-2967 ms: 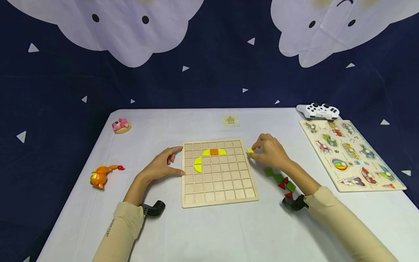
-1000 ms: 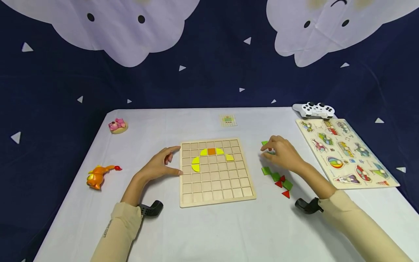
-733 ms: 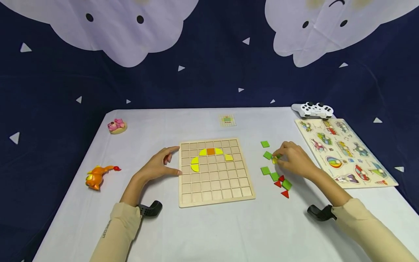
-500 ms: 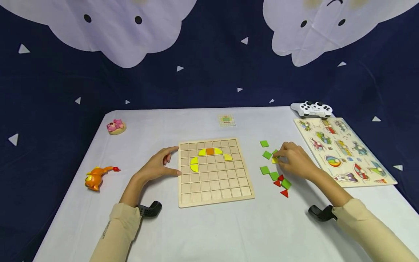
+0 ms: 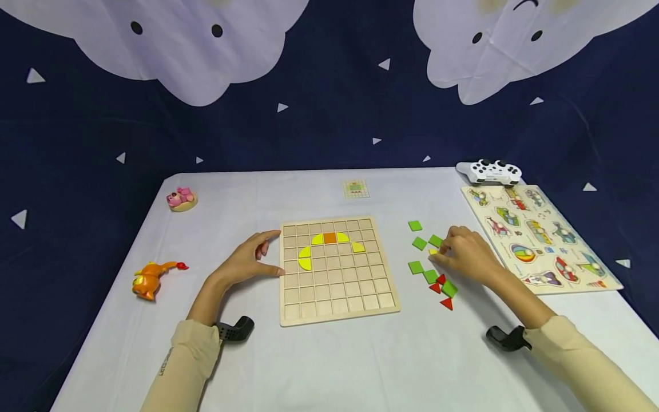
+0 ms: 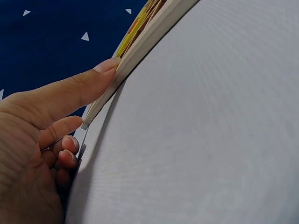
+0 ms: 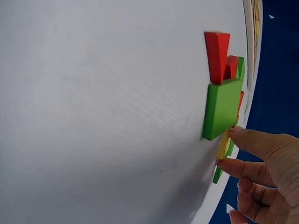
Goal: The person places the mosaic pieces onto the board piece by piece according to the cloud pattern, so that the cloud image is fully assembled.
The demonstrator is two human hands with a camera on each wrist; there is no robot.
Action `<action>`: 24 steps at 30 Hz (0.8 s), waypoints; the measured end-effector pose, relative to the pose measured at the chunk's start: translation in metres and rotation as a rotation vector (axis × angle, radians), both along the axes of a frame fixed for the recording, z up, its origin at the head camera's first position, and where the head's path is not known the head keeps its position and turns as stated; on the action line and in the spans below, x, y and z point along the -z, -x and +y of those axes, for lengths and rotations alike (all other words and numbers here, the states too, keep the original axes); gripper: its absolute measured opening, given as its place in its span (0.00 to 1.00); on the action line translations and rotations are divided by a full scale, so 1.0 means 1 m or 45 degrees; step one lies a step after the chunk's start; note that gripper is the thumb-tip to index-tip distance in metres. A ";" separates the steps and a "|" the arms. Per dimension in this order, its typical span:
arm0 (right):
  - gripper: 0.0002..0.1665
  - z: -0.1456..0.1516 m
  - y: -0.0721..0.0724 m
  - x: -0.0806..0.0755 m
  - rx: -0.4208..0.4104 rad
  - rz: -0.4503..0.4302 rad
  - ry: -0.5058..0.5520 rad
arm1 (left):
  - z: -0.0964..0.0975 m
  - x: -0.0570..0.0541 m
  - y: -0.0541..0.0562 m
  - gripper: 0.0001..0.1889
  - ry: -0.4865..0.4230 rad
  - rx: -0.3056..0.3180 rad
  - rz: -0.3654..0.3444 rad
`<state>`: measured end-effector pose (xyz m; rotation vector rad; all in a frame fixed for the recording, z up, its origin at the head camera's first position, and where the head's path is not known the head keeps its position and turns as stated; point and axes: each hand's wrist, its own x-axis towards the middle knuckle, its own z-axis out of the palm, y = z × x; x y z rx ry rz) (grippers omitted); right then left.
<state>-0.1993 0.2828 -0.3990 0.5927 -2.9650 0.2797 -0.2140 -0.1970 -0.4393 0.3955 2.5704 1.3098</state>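
A wooden grid board (image 5: 340, 292) lies mid-table, with several yellow quarter-circle pieces (image 5: 305, 264) and an orange square (image 5: 329, 238) set in its upper cells. My left hand (image 5: 242, 263) touches the board's left edge with thumb and index fingertip; its other fingers are loosely bent in the left wrist view. Right of the board, my right hand (image 5: 469, 254) pinches a small yellow piece (image 7: 224, 145) between thumb and index finger. The fingers hide most of its outline. Green squares (image 5: 415, 267) and red triangles (image 5: 447, 303) lie close around that hand.
A small pattern card (image 5: 356, 189) lies behind the board. At right are a picture puzzle board (image 5: 546, 240) and a white game controller (image 5: 491, 173). At left lie an orange toy figure (image 5: 149, 280) and a pink figurine (image 5: 181, 198).
The right hand has left a yellow quarter-circle in the board's right part, moved right to the loose pieces and pinched another yellow piece. The left hand stays at the board's edge.
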 end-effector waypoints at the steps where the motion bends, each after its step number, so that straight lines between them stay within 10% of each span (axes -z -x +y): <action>1: 0.13 0.000 0.000 0.001 0.004 0.003 0.007 | 0.000 0.000 0.000 0.50 -0.001 -0.001 -0.002; 24: 0.08 -0.002 -0.003 -0.001 0.023 -0.092 0.145 | 0.000 0.000 0.000 0.49 -0.004 0.002 0.010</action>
